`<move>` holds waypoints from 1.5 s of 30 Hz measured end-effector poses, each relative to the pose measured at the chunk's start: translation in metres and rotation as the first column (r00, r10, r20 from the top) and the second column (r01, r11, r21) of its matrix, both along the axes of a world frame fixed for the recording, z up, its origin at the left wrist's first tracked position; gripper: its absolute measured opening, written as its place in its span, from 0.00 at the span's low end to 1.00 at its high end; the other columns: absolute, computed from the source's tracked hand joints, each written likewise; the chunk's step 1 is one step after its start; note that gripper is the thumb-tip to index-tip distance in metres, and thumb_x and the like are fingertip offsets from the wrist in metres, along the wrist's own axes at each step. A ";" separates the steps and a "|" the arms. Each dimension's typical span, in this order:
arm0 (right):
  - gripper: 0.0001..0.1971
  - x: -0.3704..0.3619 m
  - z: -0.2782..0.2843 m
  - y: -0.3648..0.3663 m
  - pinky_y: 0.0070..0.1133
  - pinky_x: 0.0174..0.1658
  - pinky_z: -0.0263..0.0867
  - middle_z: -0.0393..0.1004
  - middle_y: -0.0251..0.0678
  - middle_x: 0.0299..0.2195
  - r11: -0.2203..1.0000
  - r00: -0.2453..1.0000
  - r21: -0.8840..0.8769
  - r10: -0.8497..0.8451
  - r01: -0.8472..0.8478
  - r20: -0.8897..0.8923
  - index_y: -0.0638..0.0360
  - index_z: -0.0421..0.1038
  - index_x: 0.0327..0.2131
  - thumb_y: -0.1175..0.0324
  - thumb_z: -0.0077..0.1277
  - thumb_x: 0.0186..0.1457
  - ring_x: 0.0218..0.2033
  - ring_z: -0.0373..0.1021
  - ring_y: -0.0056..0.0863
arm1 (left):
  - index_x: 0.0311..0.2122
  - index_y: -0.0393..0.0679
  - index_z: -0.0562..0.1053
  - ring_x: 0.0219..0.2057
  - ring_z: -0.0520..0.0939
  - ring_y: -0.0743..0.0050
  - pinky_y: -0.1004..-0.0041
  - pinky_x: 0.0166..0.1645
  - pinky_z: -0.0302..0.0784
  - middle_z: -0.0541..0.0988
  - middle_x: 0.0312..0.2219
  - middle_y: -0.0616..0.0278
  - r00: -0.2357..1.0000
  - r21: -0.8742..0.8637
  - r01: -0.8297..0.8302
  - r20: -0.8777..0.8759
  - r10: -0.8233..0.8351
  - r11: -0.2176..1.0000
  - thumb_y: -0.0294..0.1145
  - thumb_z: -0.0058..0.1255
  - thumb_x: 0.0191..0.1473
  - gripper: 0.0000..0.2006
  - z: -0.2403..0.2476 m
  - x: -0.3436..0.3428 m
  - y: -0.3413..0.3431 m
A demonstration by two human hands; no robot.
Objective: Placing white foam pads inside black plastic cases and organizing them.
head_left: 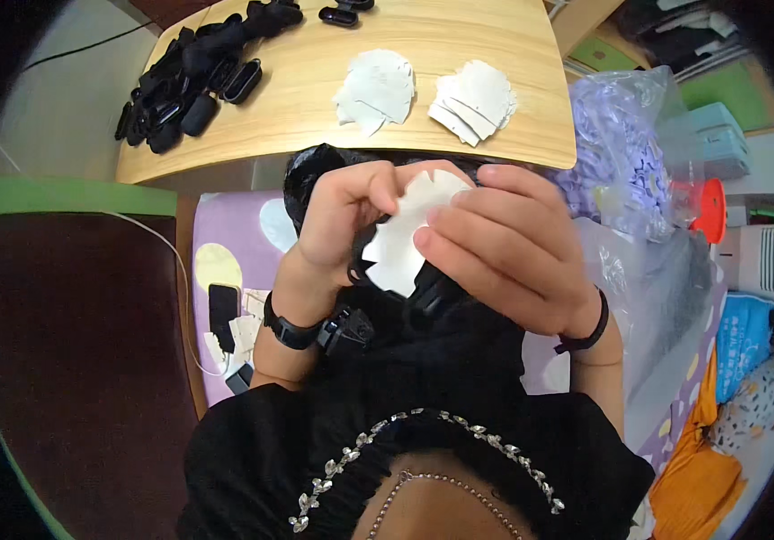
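A white, thin piece with notched edges (400,247) is held up in front of my chest. It lies against a black object (436,292), mostly hidden by it and by my fingers, so its kind cannot be told. My left hand (346,211) is closed on the piece's left edge, thumb and forefinger pinching near the top. My right hand (508,243) grips it from the right, fingertips pressed on the white face. Beyond my hands, two small stacks of similar white pieces lie on the table, a left stack (378,88) and a right stack (477,101).
On the light wooden table (315,117), a heap of black padded pieces (193,72) lies at left. A phone (223,315) and white scraps (245,335) rest on the purple cloth. At right stand a clear bag of purple items (621,144) and a red container (709,211).
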State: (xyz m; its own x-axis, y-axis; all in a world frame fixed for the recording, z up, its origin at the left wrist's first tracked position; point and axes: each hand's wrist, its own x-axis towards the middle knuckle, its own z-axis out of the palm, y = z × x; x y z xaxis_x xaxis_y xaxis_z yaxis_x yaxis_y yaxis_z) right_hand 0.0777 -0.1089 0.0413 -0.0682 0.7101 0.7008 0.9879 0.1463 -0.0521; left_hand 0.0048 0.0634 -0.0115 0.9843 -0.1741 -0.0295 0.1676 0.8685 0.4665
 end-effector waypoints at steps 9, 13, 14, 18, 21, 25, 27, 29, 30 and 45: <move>0.13 -0.010 -0.010 -0.004 0.36 0.50 0.61 0.69 0.36 0.34 0.968 0.994 -0.224 -0.105 0.110 0.036 0.63 0.71 0.34 0.73 0.49 0.40 0.38 0.68 0.31 | 0.40 0.26 0.67 0.28 0.78 0.65 0.76 0.35 0.77 0.75 0.33 0.48 0.982 -0.157 0.092 -0.148 -0.115 0.983 0.28 0.32 0.39 0.22 0.003 0.001 -0.006; 0.13 -0.011 -0.015 -0.003 0.37 0.51 0.60 0.69 0.36 0.33 0.962 0.992 -0.243 -0.128 0.127 0.011 0.64 0.70 0.33 0.73 0.49 0.40 0.38 0.67 0.31 | 0.39 0.27 0.68 0.27 0.78 0.65 0.76 0.34 0.77 0.75 0.32 0.48 0.972 -0.285 0.188 -0.082 -0.219 0.940 0.28 0.33 0.39 0.21 -0.005 0.006 -0.005; 0.13 -0.011 -0.016 -0.003 0.37 0.51 0.60 0.69 0.36 0.33 0.961 0.991 -0.247 -0.131 0.126 -0.006 0.64 0.70 0.33 0.73 0.48 0.40 0.38 0.67 0.31 | 0.39 0.27 0.68 0.26 0.78 0.65 0.75 0.33 0.78 0.75 0.31 0.48 0.971 -0.277 0.187 -0.091 -0.220 0.942 0.28 0.33 0.39 0.21 -0.007 0.006 -0.005; 0.12 -0.012 -0.024 -0.001 0.37 0.52 0.59 0.68 0.36 0.33 0.961 0.990 -0.249 -0.136 0.120 -0.047 0.64 0.70 0.33 0.73 0.48 0.40 0.39 0.67 0.31 | 0.38 0.27 0.69 0.26 0.77 0.64 0.75 0.33 0.78 0.75 0.30 0.49 0.969 -0.266 0.201 -0.090 -0.232 0.943 0.28 0.33 0.39 0.20 -0.016 0.009 -0.002; 0.12 -0.015 -0.026 0.001 0.37 0.52 0.59 0.68 0.36 0.34 0.953 0.985 -0.263 -0.166 0.150 -0.040 0.63 0.70 0.33 0.73 0.49 0.40 0.39 0.66 0.31 | 0.37 0.28 0.69 0.28 0.77 0.64 0.74 0.36 0.77 0.75 0.31 0.50 0.965 -0.278 0.234 -0.047 -0.257 0.932 0.28 0.34 0.39 0.19 -0.022 0.011 0.000; 0.13 -0.019 -0.030 0.007 0.36 0.51 0.59 0.69 0.35 0.34 0.936 0.965 -0.244 -0.261 0.254 0.007 0.61 0.71 0.33 0.74 0.49 0.38 0.39 0.66 0.32 | 0.37 0.27 0.69 0.32 0.75 0.65 0.73 0.41 0.74 0.74 0.34 0.51 0.986 -0.016 -0.025 -0.164 0.022 1.000 0.28 0.34 0.39 0.19 -0.025 0.011 -0.004; 0.14 -0.019 -0.033 0.010 0.35 0.50 0.59 0.69 0.35 0.35 0.928 0.940 -0.156 -0.340 0.338 0.013 0.58 0.71 0.33 0.75 0.50 0.36 0.38 0.66 0.32 | 0.37 0.28 0.69 0.35 0.74 0.66 0.74 0.43 0.71 0.73 0.36 0.52 0.987 0.073 -0.076 -0.134 0.085 0.994 0.29 0.34 0.40 0.19 -0.027 0.010 -0.001; 0.14 -0.009 -0.035 0.012 0.33 0.49 0.60 0.69 0.35 0.35 0.947 0.956 -0.205 -0.274 0.249 -0.104 0.58 0.71 0.33 0.76 0.51 0.37 0.37 0.66 0.33 | 0.37 0.29 0.69 0.36 0.74 0.66 0.74 0.44 0.70 0.73 0.36 0.53 0.987 0.120 -0.097 -0.115 0.111 0.988 0.29 0.34 0.40 0.19 -0.030 0.006 0.004; 0.14 0.000 -0.038 0.014 0.31 0.48 0.60 0.69 0.35 0.36 0.959 0.953 -0.243 -0.204 0.149 -0.222 0.57 0.71 0.34 0.76 0.51 0.37 0.37 0.66 0.34 | 0.38 0.30 0.68 0.35 0.74 0.68 0.75 0.43 0.71 0.73 0.36 0.54 0.975 0.204 -0.159 -0.122 0.186 0.966 0.28 0.35 0.41 0.19 -0.032 0.003 0.006; 0.10 0.127 -0.103 0.025 0.20 0.32 0.65 0.73 0.38 0.31 0.836 0.688 -0.362 -0.546 0.413 -0.477 0.62 0.74 0.32 0.70 0.57 0.43 0.28 0.70 0.28 | 0.44 0.33 0.66 0.36 0.76 0.75 0.77 0.39 0.76 0.75 0.35 0.57 0.918 0.515 -0.320 -0.039 0.395 0.795 0.10 0.54 0.38 0.23 -0.049 -0.016 0.012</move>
